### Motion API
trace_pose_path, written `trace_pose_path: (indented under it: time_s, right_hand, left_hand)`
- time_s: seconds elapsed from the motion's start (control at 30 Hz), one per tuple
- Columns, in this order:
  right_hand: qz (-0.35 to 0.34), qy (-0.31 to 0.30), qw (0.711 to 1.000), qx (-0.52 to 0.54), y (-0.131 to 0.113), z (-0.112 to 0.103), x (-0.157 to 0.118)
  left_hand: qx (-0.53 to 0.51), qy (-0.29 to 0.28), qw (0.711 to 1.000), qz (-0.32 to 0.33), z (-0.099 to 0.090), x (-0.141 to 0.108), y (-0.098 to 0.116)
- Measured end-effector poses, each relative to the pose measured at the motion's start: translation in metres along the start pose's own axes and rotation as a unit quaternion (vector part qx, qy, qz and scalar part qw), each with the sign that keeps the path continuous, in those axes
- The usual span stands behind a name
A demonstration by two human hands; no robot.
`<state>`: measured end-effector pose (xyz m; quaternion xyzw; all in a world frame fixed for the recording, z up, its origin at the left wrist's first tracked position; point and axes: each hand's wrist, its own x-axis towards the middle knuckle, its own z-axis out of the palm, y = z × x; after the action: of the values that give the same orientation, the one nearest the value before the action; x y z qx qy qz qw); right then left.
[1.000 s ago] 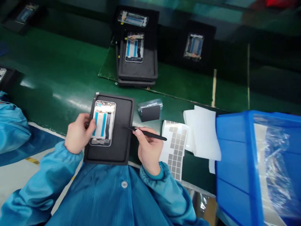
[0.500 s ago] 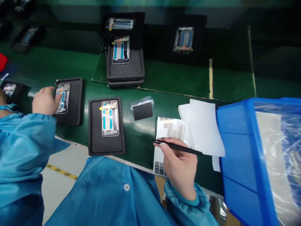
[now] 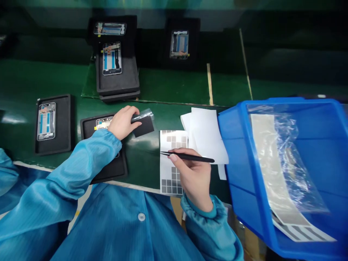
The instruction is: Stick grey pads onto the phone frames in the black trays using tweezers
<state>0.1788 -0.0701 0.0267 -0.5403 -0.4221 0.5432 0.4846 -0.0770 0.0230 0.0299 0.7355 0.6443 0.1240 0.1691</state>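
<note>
My left hand (image 3: 123, 122) pinches the left edge of a small clear bag with a black sheet (image 3: 144, 125) in it. My left forearm passes over a black foam tray (image 3: 86, 133) and hides most of the phone frame (image 3: 103, 122) in it. Black tweezers (image 3: 193, 157) are held in my right hand (image 3: 194, 177), their tips pointing left. They are over a white sheet of grey square stickers (image 3: 166, 159), which lies partly under that hand. Plain white sheets (image 3: 208, 137) lie to the right of the stickers.
Another tray (image 3: 63, 123) with a phone frame (image 3: 46, 121) is at the left. Stacked trays (image 3: 118, 78) and a further phone frame (image 3: 179, 44) stand at the back. A blue bin (image 3: 241, 152) holding strips and film fills the right side.
My left hand has come right, from the phone frame in the far-left tray to the clear bag, and has taken its edge. The view has shifted right. My right hand still holds the tweezers.
</note>
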Motion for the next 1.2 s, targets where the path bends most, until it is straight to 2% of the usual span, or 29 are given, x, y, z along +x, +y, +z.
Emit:
trace_pose_path:
  time_s: [0.17,0.27,0.37,0.53,0.7,0.9,1.2]
  right_hand:
    - [-0.005,-0.025,1.0,0.005,-0.005,0.006,0.01]
    - [-0.011,-0.028,1.0,-0.004,-0.011,0.011,0.016]
    - [-0.033,-0.019,0.999,-0.002,-0.014,0.015,0.024]
    - [-0.122,0.011,0.992,0.012,-0.007,0.024,0.042]
    - [-0.172,-0.006,0.985,0.005,0.001,0.033,0.05]
    - [-0.163,0.008,0.987,-0.008,0.002,0.038,0.047]
    - [-0.165,0.007,0.986,-0.033,0.0,0.043,0.043]
  left_hand:
    - [0.035,0.037,0.999,0.002,0.004,0.004,0.015]
    - [0.074,0.013,0.997,0.001,0.013,0.014,0.029]
    - [0.06,0.002,0.998,0.008,0.017,0.017,0.036]
    - [-0.007,0.002,0.999,0.036,0.007,-0.001,0.043]
    - [-0.019,-0.003,0.999,0.048,-0.003,-0.019,0.053]
    - [-0.016,0.018,0.998,0.059,-0.006,-0.023,0.052]
    - [-0.027,0.019,0.997,0.063,-0.006,-0.027,0.046]
